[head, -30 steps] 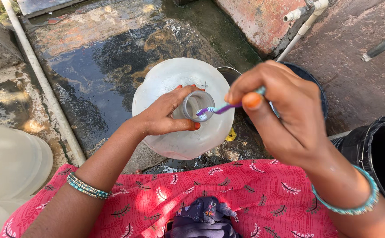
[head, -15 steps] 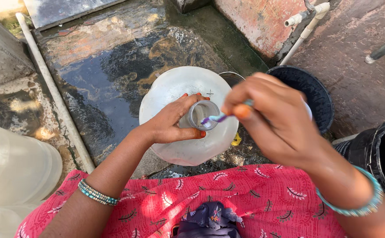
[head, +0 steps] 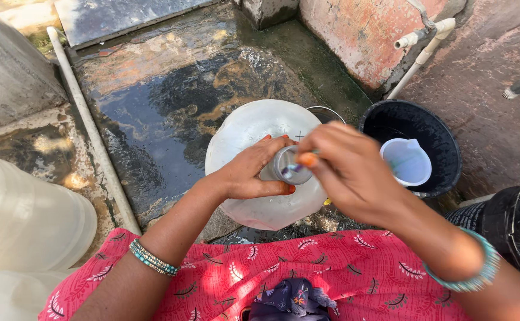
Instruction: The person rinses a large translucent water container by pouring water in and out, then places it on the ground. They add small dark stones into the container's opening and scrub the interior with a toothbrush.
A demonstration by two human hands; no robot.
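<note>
- We see the big translucent water jug standing on the wet stone floor at our knees; it looks bulky, slick and rigid.
- Our left hand clamps its narrow neck, the surest hold.
- Our right hand pinches a small brush at the mouth.
- The black bucket crowds the right; open floor lies ahead.

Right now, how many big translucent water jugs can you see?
2: one jug stands at centre, its neck held by the left hand; another jug lies at the left edge. More may be out of frame.
</note>
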